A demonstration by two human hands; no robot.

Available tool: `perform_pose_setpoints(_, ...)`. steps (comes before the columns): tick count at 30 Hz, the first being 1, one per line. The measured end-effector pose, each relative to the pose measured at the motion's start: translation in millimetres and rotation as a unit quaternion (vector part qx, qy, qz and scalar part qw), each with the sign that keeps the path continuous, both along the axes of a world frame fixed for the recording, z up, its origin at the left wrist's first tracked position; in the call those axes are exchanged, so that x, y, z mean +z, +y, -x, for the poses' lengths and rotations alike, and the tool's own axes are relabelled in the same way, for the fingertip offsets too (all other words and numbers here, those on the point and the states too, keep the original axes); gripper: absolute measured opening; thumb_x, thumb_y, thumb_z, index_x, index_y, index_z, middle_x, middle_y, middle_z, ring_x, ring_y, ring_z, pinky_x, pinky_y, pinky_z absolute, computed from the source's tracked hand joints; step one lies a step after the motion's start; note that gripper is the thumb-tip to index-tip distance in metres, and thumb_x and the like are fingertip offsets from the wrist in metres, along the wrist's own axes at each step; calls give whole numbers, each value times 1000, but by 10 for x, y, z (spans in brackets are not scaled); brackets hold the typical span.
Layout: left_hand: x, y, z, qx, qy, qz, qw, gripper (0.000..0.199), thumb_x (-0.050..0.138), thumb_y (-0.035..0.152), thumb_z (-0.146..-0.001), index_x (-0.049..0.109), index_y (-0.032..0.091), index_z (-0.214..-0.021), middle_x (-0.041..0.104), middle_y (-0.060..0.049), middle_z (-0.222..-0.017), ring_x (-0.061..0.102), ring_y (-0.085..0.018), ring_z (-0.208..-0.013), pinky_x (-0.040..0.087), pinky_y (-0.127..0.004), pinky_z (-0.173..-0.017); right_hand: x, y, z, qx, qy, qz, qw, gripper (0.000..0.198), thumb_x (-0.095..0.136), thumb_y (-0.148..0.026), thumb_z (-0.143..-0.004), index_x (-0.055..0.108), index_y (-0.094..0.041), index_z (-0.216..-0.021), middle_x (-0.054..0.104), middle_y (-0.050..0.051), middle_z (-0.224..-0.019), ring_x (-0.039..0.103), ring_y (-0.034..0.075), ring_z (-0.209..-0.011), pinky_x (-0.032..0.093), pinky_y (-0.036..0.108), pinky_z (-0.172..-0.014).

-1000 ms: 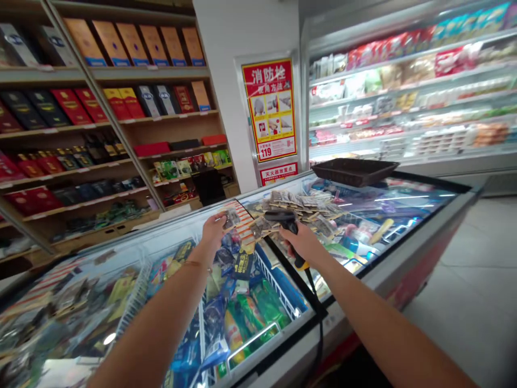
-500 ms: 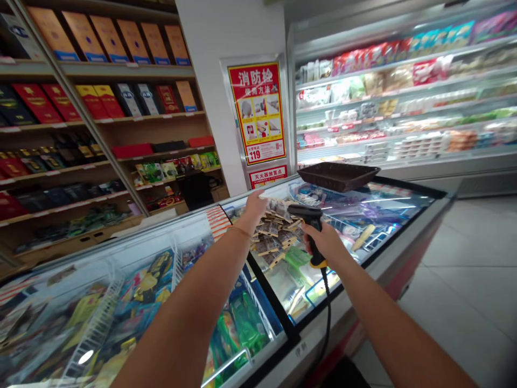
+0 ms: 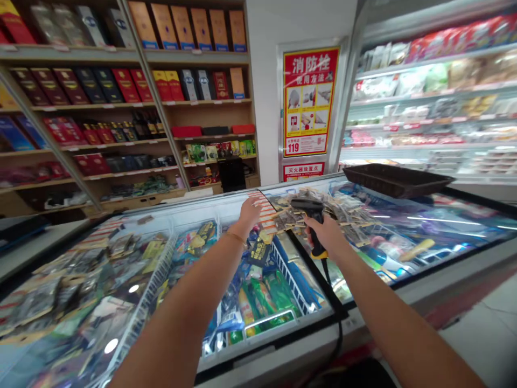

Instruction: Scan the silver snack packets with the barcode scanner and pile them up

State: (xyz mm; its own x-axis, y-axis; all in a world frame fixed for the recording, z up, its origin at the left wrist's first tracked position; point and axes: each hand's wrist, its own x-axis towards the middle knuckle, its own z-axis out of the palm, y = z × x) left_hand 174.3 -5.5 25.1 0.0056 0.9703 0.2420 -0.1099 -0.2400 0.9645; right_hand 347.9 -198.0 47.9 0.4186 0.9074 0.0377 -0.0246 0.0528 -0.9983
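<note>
Right of frame centre, grips scanner (image 3: 315, 214) with right hand (image 3: 328, 234), nearer the packet pile (image 3: 350, 207) than left hand (image 3: 249, 214); cannot tell left's hold.

We see a black handheld scanner (image 3: 314, 211) with yellow at its lower end, held upright near the middle of the scene, its head turned left. On its far side, spreading mostly to the right, we see small flat packets (image 3: 349, 211), dark with tan edges, lying loosely heaped and overlapping.
</note>
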Motion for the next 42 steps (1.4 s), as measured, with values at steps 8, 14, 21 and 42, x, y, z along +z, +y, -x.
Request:
perform_pose_setpoints(8,-250,-231,2104,257,289,17,922,38,81,19,-64,68,19,-100,69,-20,-119,64,-36,-122,45,-43,-106,-120,321,1312,122,-5,-24,992,27,73,-37,-79,51,-22,-82,56,-6,-55,51,11,-37,39,22,-35)
perform_pose_setpoints(14,-279,-331,3294,352,503,42,788,46,69,24,-80,60,11,-123,57,-33,-135,48,-47,-136,38,-57,-109,-346,339,1700,159,-21,-21,987,30,74,-40,-77,53,-21,-89,56,-7,-56,51,11,-37,39,23,-35)
perform_pose_setpoints(21,-327,-281,3760,362,610,66,702,43,52,25,-91,61,2,-126,53,-37,-140,47,-46,-136,39,-56,-104,-562,357,1553,164,-47,-10,985,36,74,-47,-76,53,-21,-91,57,-8,-58,51,11,-38,40,23,-37)
perform_pose_setpoints(42,-282,-212,3775,380,626,112,672,46,45,23,-95,53,5,-136,60,-33,-132,60,-45,-124,37,-54,-100,-656,367,1595,175,-90,-7,980,32,71,-45,-78,53,-21,-90,58,-5,-58,53,12,-37,38,24,-36)
